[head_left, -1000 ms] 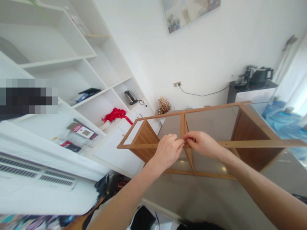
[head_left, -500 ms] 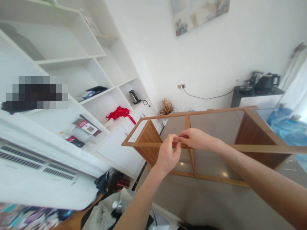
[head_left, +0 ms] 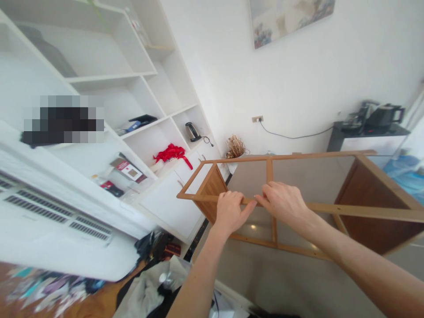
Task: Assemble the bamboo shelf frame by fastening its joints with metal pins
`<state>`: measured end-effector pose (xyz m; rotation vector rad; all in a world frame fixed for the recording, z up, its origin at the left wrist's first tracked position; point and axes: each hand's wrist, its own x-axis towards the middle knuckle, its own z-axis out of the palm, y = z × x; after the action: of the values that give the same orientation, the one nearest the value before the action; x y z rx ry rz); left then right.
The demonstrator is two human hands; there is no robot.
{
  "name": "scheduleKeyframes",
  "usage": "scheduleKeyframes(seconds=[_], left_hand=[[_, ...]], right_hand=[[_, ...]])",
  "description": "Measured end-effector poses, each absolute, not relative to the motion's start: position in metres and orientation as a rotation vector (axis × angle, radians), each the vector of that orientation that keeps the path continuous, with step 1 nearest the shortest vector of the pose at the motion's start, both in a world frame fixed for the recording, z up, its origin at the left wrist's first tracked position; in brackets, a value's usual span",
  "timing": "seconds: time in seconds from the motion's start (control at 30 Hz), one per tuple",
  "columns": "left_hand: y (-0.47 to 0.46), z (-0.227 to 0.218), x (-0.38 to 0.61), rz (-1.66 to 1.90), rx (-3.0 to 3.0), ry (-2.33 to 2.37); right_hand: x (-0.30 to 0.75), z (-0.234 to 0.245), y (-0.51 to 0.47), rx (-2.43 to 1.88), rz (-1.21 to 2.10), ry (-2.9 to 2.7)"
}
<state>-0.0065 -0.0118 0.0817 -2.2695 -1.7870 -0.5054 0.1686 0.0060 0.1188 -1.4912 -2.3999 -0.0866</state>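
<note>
A wooden frame (head_left: 371, 213) with rails, a crossbar and board-like end panels stretches across the view in front of me. My left hand (head_left: 231, 211) has its fingers curled over the near upper rail, thumb pointing right. Close beside it, my right hand (head_left: 284, 202) wraps the same rail near the middle crossbar (head_left: 269, 170). The two thumb tips almost meet over the wood. Undersides of the fingers are hidden, so anything small beneath them cannot be seen. A slatted wooden end panel (head_left: 212, 182) is at the frame's left, a darker brown panel (head_left: 371, 190) at its right.
White shelving (head_left: 109, 79) on the left holds a kettle (head_left: 192, 131), red cloth (head_left: 170, 153) and a bottle (head_left: 111, 187). A black-topped cabinet (head_left: 371, 143) with appliances stands far right. Below left are a clear bottle (head_left: 167, 280), light fabric (head_left: 142, 287) and scattered clothes (head_left: 56, 287).
Both hands have gone from a fingertip pinch together above the rail to curling over the rail, slightly farther apart. The view has shifted, moving the scene a little right.
</note>
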Motion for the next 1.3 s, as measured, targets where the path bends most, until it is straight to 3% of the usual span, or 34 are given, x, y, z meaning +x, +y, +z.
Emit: scheduleKeyframes(seconds=[0.43,1.3], left_hand=[[-0.011,0.078,-0.011,-0.485,-2.251,-1.757],[-0.007,0.073,-0.017,-0.492,-2.266,-1.714]], right_hand=[[0.162,0.101,-0.001,-1.456,-0.251,-2.228],[0.143,0.092,-0.001,-1.781,-0.118,-1.924]])
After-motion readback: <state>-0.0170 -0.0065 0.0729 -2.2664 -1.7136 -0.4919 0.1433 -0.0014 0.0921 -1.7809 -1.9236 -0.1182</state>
